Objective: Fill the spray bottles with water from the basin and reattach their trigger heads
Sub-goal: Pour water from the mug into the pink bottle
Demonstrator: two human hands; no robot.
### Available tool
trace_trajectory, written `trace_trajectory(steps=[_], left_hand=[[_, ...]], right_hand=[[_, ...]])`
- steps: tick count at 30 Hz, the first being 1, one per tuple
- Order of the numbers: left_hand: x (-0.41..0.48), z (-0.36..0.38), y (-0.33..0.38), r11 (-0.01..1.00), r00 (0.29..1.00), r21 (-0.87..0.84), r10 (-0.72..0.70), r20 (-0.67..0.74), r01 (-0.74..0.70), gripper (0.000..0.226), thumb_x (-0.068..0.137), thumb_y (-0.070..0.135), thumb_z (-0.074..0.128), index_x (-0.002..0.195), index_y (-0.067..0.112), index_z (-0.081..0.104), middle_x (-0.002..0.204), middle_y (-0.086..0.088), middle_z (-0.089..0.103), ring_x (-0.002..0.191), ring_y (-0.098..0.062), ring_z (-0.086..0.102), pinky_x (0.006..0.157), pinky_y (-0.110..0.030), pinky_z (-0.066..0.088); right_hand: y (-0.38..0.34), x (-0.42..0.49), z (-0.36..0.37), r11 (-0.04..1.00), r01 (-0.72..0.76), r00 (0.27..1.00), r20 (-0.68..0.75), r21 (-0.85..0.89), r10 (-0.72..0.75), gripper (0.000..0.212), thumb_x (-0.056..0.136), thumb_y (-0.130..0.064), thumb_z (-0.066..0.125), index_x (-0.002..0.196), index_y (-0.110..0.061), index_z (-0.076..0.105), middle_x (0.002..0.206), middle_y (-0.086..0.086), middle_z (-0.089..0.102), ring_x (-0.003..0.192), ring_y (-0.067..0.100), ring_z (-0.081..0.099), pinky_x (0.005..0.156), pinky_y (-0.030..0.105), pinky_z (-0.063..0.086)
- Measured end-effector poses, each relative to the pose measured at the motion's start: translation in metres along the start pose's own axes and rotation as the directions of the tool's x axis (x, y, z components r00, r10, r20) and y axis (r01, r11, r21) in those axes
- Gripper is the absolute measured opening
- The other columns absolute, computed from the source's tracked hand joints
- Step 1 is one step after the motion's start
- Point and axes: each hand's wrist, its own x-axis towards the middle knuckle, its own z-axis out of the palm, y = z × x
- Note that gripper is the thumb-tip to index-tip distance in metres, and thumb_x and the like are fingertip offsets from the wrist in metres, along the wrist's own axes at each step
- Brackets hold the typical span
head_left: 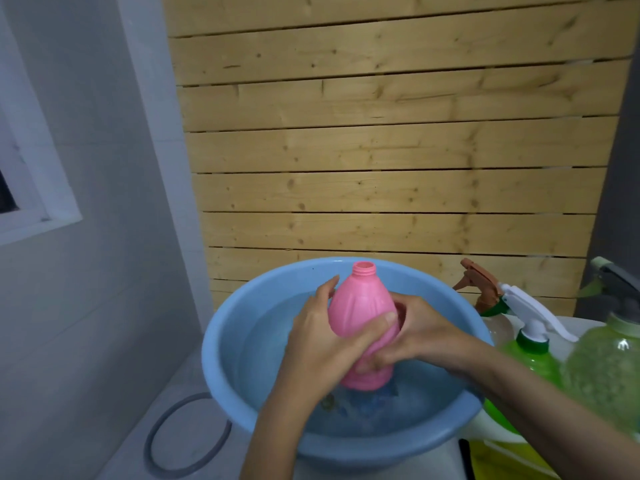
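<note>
We are observing the pink bottle [360,306] standing near upright over the blue basin [221,358], its threaded neck open and no trigger head fitted. Its base is sitting at or just above the water [263,344]; we cannot tell which. The left hand [322,344] is wrapping the bottle's left side, fingers together behind it and thumb lying across the front. The right hand [419,334] is curling round the lower right side, fingers pressed close against the body.

We are judging the step in hand to be filling. To do it well, we are advising that the bottle be tipped, its mouth sunk below the waterline, and both hands gripping firmly while air escapes. Wet plastic is likely to be slippery.

The basin is resting on a pale surface [166,393], with a grey ring [156,441] beside it at left. A green bottle [533,362] with a white trigger head [526,306] is standing just right of the basin, and a brown trigger head [479,280] is showing behind it. A wooden slat wall [381,150] is rising behind, and a white window frame [34,202] is showing at left.
</note>
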Motion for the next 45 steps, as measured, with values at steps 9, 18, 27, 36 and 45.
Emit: trace_trajectory(steps=[9, 18, 27, 36, 45], left_hand=[[-0.013, 0.028, 0.030, 0.897, 0.978, -0.400, -0.208, -0.010, 0.186, 0.086, 0.027, 0.061, 0.084, 0.106, 0.036, 0.059, 0.098, 0.010, 0.068, 0.086, -0.008, 0.067, 0.072, -0.030, 0.058], [-0.018, 0.045, 0.035, 0.933, 0.959, -0.323, -0.221, -0.176, 0.155, 0.066, 0.044, 0.041, 0.091, 0.101, 0.035, 0.061, 0.092, 0.013, 0.065, 0.083, -0.007, 0.064, 0.070, -0.030, 0.057], [-0.022, 0.054, 0.040, 0.974, 0.964, -0.215, -0.126, -0.233, 0.075, 0.065, 0.045, 0.039, 0.092, 0.099, 0.038, 0.056, 0.092, 0.022, 0.060, 0.087, 0.003, 0.057, 0.067, -0.021, 0.050], [-0.021, 0.052, 0.041, 0.969, 0.959, -0.234, -0.139, -0.245, 0.081, 0.063, 0.041, 0.046, 0.092, 0.090, 0.046, 0.053, 0.094, 0.023, 0.060, 0.090, -0.009, 0.059, 0.074, -0.030, 0.050], [-0.025, 0.062, 0.050, 0.937, 0.943, -0.340, -0.180, -0.280, 0.078, 0.070, 0.044, 0.033, 0.095, 0.102, 0.037, 0.057, 0.098, 0.013, 0.063, 0.090, -0.018, 0.061, 0.080, -0.038, 0.054]], right_hand=[[0.002, -0.021, -0.008, 0.992, 0.126, 0.983, -0.136, 0.023, -0.122, 0.080, 0.039, -0.013, 0.088, 0.115, -0.020, 0.065, 0.099, -0.004, 0.073, 0.093, 0.010, 0.069, 0.072, 0.020, 0.052], [0.002, -0.037, -0.014, 0.985, 0.170, 0.976, -0.142, 0.022, -0.165, 0.093, 0.050, 0.003, 0.089, 0.132, -0.020, 0.051, 0.116, -0.003, 0.067, 0.107, 0.013, 0.064, 0.085, 0.024, 0.053], [0.029, -0.060, -0.026, 0.922, 0.137, 0.962, -0.172, -0.362, -0.211, 0.105, 0.057, -0.037, 0.091, 0.145, -0.035, 0.033, 0.140, -0.022, 0.044, 0.128, -0.004, 0.040, 0.100, 0.007, 0.031], [0.036, -0.083, -0.031, 0.690, 0.038, 0.864, -0.323, -0.723, -0.386, 0.048, 0.077, -0.025, 0.070, 0.124, -0.030, 0.059, 0.116, -0.006, 0.059, 0.110, 0.012, 0.054, 0.092, 0.026, 0.045], [0.030, -0.111, -0.020, 0.411, -0.500, 0.797, -0.590, -0.762, -0.124, 0.029, 0.090, -0.013, 0.051, 0.118, -0.015, 0.045, 0.116, 0.005, 0.051, 0.082, 0.029, 0.063, 0.048, 0.029, 0.026]])
